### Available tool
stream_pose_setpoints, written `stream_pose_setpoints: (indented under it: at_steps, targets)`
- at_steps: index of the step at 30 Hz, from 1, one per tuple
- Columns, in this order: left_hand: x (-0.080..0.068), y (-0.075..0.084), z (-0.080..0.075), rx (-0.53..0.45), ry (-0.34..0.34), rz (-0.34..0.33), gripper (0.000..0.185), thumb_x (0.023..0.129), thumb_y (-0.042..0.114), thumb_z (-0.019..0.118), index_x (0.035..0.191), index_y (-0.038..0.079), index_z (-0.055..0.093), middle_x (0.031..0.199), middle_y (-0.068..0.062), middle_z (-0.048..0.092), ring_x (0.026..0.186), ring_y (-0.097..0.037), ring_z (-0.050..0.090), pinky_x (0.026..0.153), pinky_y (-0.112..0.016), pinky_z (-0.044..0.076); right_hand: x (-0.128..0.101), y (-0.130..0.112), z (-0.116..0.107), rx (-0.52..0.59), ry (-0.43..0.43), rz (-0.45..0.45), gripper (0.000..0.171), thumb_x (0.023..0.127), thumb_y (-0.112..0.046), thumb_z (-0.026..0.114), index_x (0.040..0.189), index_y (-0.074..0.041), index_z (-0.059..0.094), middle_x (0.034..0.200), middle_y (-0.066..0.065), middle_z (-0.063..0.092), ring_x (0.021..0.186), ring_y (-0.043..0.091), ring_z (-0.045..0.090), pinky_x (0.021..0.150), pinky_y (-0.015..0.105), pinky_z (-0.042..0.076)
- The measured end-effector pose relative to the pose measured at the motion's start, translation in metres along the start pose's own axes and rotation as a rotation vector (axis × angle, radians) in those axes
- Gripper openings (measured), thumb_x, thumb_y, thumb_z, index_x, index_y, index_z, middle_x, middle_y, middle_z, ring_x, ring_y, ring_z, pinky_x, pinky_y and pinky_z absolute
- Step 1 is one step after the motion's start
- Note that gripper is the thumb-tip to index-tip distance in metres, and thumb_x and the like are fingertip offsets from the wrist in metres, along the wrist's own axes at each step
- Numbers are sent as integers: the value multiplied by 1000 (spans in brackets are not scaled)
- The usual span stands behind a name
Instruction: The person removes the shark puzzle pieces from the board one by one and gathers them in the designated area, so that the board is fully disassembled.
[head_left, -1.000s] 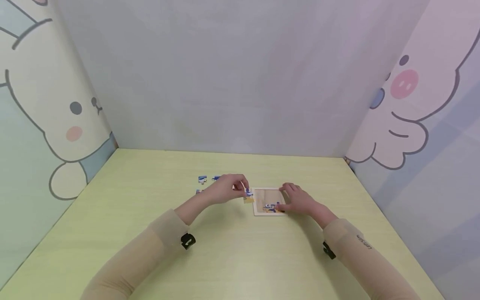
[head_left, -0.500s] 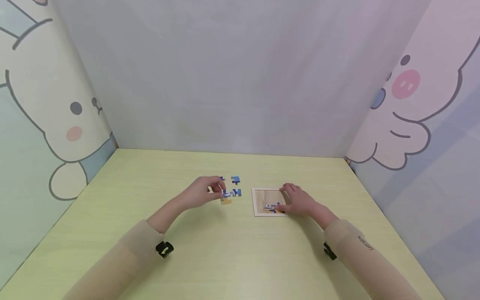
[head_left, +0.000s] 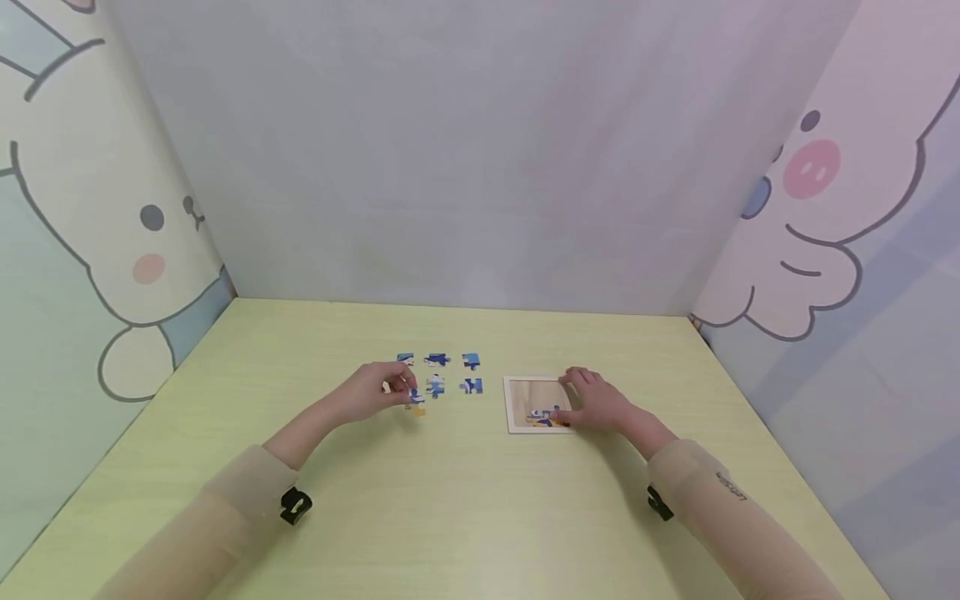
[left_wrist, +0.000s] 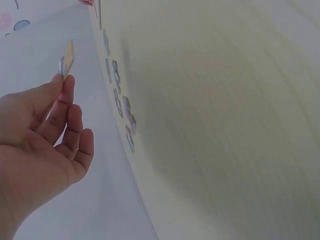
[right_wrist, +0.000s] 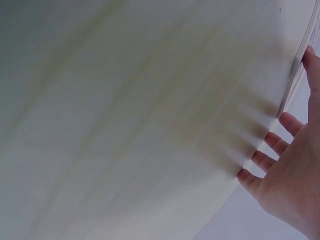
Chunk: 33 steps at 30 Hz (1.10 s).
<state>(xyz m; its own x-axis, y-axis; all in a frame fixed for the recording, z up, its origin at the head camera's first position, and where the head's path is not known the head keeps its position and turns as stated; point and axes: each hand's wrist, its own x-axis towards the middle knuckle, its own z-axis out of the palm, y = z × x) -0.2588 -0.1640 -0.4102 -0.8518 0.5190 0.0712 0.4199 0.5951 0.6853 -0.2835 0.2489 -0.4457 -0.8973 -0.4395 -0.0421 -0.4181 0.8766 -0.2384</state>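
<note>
My left hand (head_left: 369, 392) pinches a small jigsaw puzzle piece (head_left: 417, 409), printed blue, white and yellow, between thumb and fingertips. The left wrist view shows that puzzle piece (left_wrist: 69, 55) raised above the table, seen nearly edge-on. To the right lies a square wooden puzzle tray (head_left: 511, 407) with a pale rim. Several pieces (head_left: 542, 417) sit along its near side, partly covered by my right thumb. My right hand (head_left: 600, 402) rests on the tray's right side with its fingers spread; in the right wrist view the fingertips (right_wrist: 266, 161) touch down beside the tray edge.
Several loose puzzle pieces (head_left: 436, 385) lie in two rough rows between my left hand and the tray. They rest on a pale yellow table (head_left: 480, 500). A grey cloth backdrop (head_left: 465, 167) stands behind, with cartoon-printed panels at both sides.
My left hand has moved left, away from the tray, carrying the puzzle piece past the loose pieces, which are now uncovered. My right hand has stayed on the tray.
</note>
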Motion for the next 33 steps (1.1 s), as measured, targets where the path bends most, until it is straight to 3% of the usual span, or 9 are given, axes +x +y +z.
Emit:
stream_pose_setpoints:
  at_steps: [7,14,23,28,33]
  targets:
    - [-5,-18,-1,21,-39,-28,14,87,8,66,101,9,63,85,3,63,78,-13,55,67,-27,46,-1,-1,-1,-3,-4,1,74,82,-53,65,132,-2,46,142,23,37,129,45,36,103,56,32]
    - [-4,-26,-2,29,-64,-114,10,87,4,64,97,8,62,82,-1,62,74,-15,53,67,-29,45,-1,0,0,-1,-17,12,76,82,-55,64,133,-3,45,143,23,35,130,44,34,104,55,32]
    - [-1,-37,3,93,-56,-119,10,88,5,63,98,8,62,83,1,59,75,-14,50,69,-29,43,1,1,1,-2,-28,35,77,81,-57,64,135,-4,44,145,21,34,131,43,33,104,56,31]
    - [1,-37,3,109,-48,-112,10,87,3,62,97,7,62,82,1,58,74,-14,49,69,-27,43,-1,-1,0,4,-26,31,76,82,-55,64,134,-3,44,145,22,34,131,44,33,104,56,31]
    - [9,-25,0,94,-39,-118,10,88,4,62,98,4,61,82,-1,56,76,-16,48,69,-29,42,0,0,-1,3,-23,25,77,82,-56,64,134,-3,44,144,21,35,131,43,33,104,55,31]
